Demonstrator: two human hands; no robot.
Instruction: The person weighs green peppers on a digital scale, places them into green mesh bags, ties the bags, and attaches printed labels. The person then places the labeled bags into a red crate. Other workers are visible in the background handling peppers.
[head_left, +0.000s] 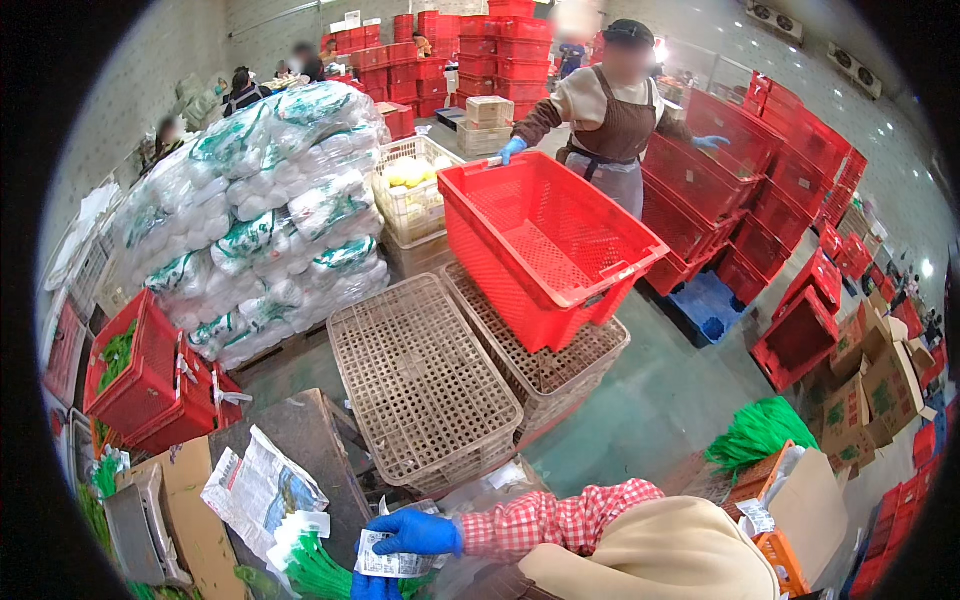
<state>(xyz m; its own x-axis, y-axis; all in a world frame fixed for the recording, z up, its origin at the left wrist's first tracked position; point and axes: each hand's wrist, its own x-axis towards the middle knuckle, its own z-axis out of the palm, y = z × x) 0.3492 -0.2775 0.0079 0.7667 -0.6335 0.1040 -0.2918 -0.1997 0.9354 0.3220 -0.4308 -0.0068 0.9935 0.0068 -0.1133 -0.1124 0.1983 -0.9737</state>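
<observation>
My right hand (420, 532), in a blue glove, comes in from the right in a red checked sleeve and pinches printed white labels (375, 556). Just below, my left hand (375, 588), also blue-gloved, touches the labels' lower edge and is cut off by the picture's rim; its grip is unclear. A bundle of green plastic strands (319, 566) with white tags lies left of my hands, and more green shows beneath the labels. A crumpled printed plastic bag (262, 480) lies beyond the bundle on the dark worktop (296, 424).
Upturned beige crates (427, 375) stand ahead. A co-worker (619, 112) in an apron touches a red crate (555, 232) on them. Wrapped white sacks (262, 225) are piled left, beside red crates (135, 375). A grey device (142, 525) is lower left; green strands (761, 435) are at right.
</observation>
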